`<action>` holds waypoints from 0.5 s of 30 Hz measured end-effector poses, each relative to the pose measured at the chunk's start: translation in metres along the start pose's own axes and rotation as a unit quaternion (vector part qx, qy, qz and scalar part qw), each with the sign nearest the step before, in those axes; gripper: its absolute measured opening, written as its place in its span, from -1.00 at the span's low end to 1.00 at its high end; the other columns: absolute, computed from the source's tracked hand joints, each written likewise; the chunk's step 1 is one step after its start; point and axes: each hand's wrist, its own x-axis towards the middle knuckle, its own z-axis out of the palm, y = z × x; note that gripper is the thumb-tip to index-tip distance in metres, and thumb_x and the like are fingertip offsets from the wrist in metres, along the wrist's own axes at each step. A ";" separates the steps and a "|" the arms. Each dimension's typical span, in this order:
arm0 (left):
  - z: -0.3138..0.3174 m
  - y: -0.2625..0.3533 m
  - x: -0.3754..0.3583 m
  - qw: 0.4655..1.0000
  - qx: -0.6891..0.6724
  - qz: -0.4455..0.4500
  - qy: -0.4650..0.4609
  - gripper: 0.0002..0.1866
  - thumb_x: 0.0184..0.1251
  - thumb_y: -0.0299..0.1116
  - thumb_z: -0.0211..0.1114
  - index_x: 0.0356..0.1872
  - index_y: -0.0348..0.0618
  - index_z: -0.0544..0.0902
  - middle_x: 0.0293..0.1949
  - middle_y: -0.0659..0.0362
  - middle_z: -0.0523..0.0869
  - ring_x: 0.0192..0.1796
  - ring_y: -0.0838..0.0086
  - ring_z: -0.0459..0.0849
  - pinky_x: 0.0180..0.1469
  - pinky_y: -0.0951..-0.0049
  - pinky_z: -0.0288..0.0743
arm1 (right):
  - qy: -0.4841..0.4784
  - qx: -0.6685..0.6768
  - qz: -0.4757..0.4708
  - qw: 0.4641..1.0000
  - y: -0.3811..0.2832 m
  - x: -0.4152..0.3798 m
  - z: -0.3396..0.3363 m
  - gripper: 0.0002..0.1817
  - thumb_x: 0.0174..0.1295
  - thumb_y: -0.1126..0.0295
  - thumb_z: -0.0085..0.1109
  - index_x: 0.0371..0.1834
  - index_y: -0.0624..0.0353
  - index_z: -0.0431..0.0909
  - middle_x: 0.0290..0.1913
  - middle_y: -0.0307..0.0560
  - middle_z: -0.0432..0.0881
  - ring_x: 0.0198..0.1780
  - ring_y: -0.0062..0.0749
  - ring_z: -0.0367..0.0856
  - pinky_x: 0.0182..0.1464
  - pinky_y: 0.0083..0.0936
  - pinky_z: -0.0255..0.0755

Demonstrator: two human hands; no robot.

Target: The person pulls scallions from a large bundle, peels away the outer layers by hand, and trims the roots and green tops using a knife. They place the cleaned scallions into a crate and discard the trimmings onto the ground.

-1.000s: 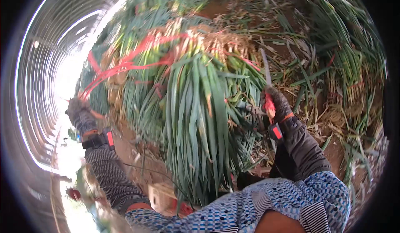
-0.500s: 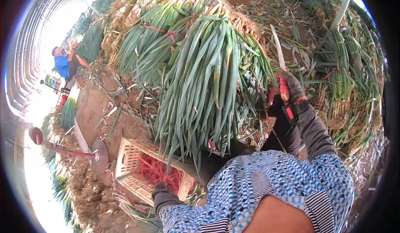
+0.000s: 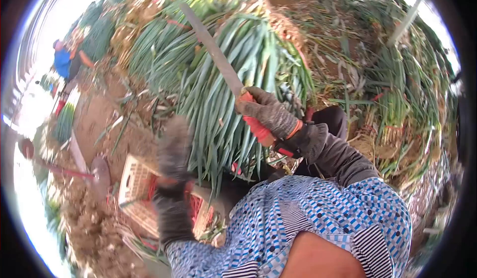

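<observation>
In the head view my gloved right hand (image 3: 268, 111) is closed round the red-wrapped handle of a long knife (image 3: 213, 47). The blade points up and to the left, above the long green leaves of a pile of leeks or large green onions (image 3: 228, 104). My gloved left hand (image 3: 174, 141) is raised beside the left edge of those leaves and smeared by motion, so its fingers cannot be made out. Below it stands a cream plastic crate (image 3: 131, 181) with red strings (image 3: 151, 186) inside, partly covered by my left forearm.
More bundled leeks (image 3: 407, 94) lie at the right, near a slanted pole (image 3: 405, 22). A round metal disc (image 3: 100, 176) on a reddish bar sits left of the crate. Far left, a person in blue (image 3: 62, 62) is near more bundles. Loose leaves litter the dirt.
My right hand has swung the knife leftward from the right side to over the leaves. The left hand has risen out of the crate area. The view has shifted slightly.
</observation>
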 end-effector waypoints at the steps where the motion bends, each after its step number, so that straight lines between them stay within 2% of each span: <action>1: 0.048 0.002 -0.007 0.993 -0.109 -0.003 -0.037 -0.63 0.33 -0.35 0.09 0.12 -0.20 0.36 -0.20 0.25 0.52 -0.24 0.59 0.49 -0.27 0.55 0.40 | -0.011 0.040 -0.020 0.999 0.002 0.001 0.021 -0.71 0.19 0.35 0.19 -0.06 0.19 0.46 -0.37 -0.31 0.52 -0.35 -0.68 0.47 -0.30 -0.67 0.40; 2: 0.083 0.001 -0.013 0.990 -0.144 -0.002 -0.002 -0.50 0.27 -0.37 0.14 0.22 -0.22 0.26 -0.12 0.24 0.51 -0.08 0.53 0.48 -0.12 0.52 0.40 | -0.023 0.081 -0.038 0.996 0.006 0.002 0.039 -0.72 0.22 0.36 0.16 -0.04 0.19 0.46 -0.35 -0.32 0.53 -0.32 -0.68 0.47 -0.26 -0.67 0.40; 3: 0.118 0.001 -0.020 0.983 -0.178 0.000 0.033 -0.36 0.21 -0.39 0.19 0.32 -0.23 0.17 -0.05 0.24 0.51 0.08 0.47 0.48 0.03 0.49 0.40 | -0.048 0.084 -0.057 0.994 0.012 0.001 0.053 -0.63 0.25 0.25 0.14 0.05 0.21 0.45 -0.24 -0.34 0.50 -0.18 -0.71 0.40 -0.08 -0.65 0.34; 5: 0.115 -0.025 -0.035 0.961 -0.264 0.007 0.082 -0.32 0.17 -0.39 0.23 0.33 -0.21 0.17 -0.06 0.22 0.50 0.06 0.44 0.51 -0.01 0.48 0.44 | -0.117 -0.008 -0.093 0.989 0.014 0.002 0.049 -0.63 0.26 0.26 0.14 0.08 0.19 0.45 -0.20 -0.31 0.53 -0.13 -0.68 0.42 -0.03 -0.64 0.34; 6: 0.104 -0.023 -0.052 0.951 -0.279 0.001 0.136 -0.43 0.18 -0.41 0.22 0.22 -0.20 0.26 -0.12 0.22 0.53 -0.02 0.46 0.54 -0.04 0.48 0.45 | -0.152 -0.052 -0.111 0.981 0.017 0.000 0.040 -0.63 0.26 0.27 0.13 0.09 0.19 0.45 -0.18 -0.29 0.54 -0.11 -0.67 0.43 -0.01 -0.64 0.34; 8: 0.087 -0.017 -0.084 0.921 -0.313 -0.009 0.232 -0.66 0.21 -0.43 0.21 0.02 -0.18 0.43 -0.23 0.21 0.59 -0.18 0.50 0.59 -0.11 0.48 0.47 | -0.090 -0.013 -0.104 0.990 0.025 -0.009 0.016 -0.66 0.26 0.32 0.14 0.07 0.17 0.48 -0.12 -0.26 0.57 -0.05 -0.62 0.46 0.05 -0.63 0.34; 9: 0.077 -0.015 -0.099 0.904 -0.310 0.002 0.294 -0.74 0.23 -0.39 0.20 -0.07 -0.15 0.46 -0.34 0.21 0.59 -0.27 0.46 0.62 -0.27 0.50 0.53 | -0.008 -0.102 -0.096 0.990 0.024 -0.011 -0.002 -0.69 0.23 0.36 0.17 0.03 0.15 0.52 -0.10 -0.23 0.59 -0.05 -0.57 0.49 0.03 -0.62 0.38; 10: 0.066 -0.013 -0.115 0.905 -0.267 -0.012 0.332 -0.72 0.24 -0.32 0.18 -0.05 -0.14 0.45 -0.38 0.21 0.59 -0.37 0.47 0.61 -0.34 0.47 0.55 | 0.064 -0.227 -0.086 0.968 0.036 -0.007 -0.035 -0.71 0.21 0.40 0.17 0.01 0.17 0.52 -0.12 -0.18 0.59 -0.08 -0.52 0.51 -0.01 -0.60 0.41; 11: 0.054 -0.011 -0.132 0.902 -0.225 -0.026 0.366 -0.68 0.26 -0.25 0.17 -0.03 -0.13 0.43 -0.43 0.20 0.59 -0.48 0.48 0.60 -0.42 0.43 0.57 | 0.090 -0.329 -0.128 0.931 0.060 0.000 -0.082 -0.69 0.19 0.34 0.19 -0.02 0.18 0.49 -0.12 -0.05 0.58 -0.12 -0.38 0.53 -0.07 -0.49 0.43; 12: 0.043 -0.019 -0.154 0.882 -0.202 -0.028 0.424 -0.77 0.28 -0.24 0.16 -0.14 -0.14 0.46 -0.53 0.19 0.57 -0.61 0.54 0.52 -0.56 0.53 0.49 | 0.167 -0.437 -0.158 0.870 0.089 0.000 -0.128 -0.69 0.19 0.32 0.17 -0.04 0.21 0.49 -0.14 0.04 0.57 -0.14 -0.25 0.54 -0.09 -0.43 0.43; 13: 0.034 -0.025 -0.174 0.868 -0.175 -0.055 0.461 -0.79 0.28 -0.24 0.17 -0.23 -0.16 0.47 -0.58 0.21 0.55 -0.64 0.56 0.49 -0.61 0.56 0.42 | 0.219 -0.524 -0.095 0.818 0.104 -0.007 -0.164 -0.61 0.15 0.20 0.18 -0.06 0.25 0.49 -0.17 0.11 0.57 -0.15 -0.11 0.55 -0.08 -0.39 0.43; 14: 0.019 -0.043 -0.204 0.863 -0.097 -0.102 0.485 -0.78 0.24 -0.23 0.19 -0.31 -0.18 0.49 -0.62 0.21 0.54 -0.65 0.56 0.49 -0.65 0.56 0.36 | 0.222 -0.565 -0.015 0.795 0.116 -0.018 -0.203 -0.55 0.14 0.11 0.17 -0.05 0.24 0.49 -0.23 0.13 0.58 -0.19 -0.07 0.56 -0.09 -0.36 0.43; 15: 0.018 -0.044 -0.224 0.860 -0.086 -0.146 0.481 -0.79 0.21 -0.25 0.21 -0.32 -0.20 0.52 -0.62 0.20 0.55 -0.67 0.50 0.51 -0.63 0.50 0.42 | 0.226 -0.601 0.063 0.764 0.127 -0.027 -0.226 -0.49 0.12 0.02 0.16 -0.04 0.23 0.49 -0.30 0.16 0.58 -0.23 -0.03 0.57 -0.09 -0.32 0.44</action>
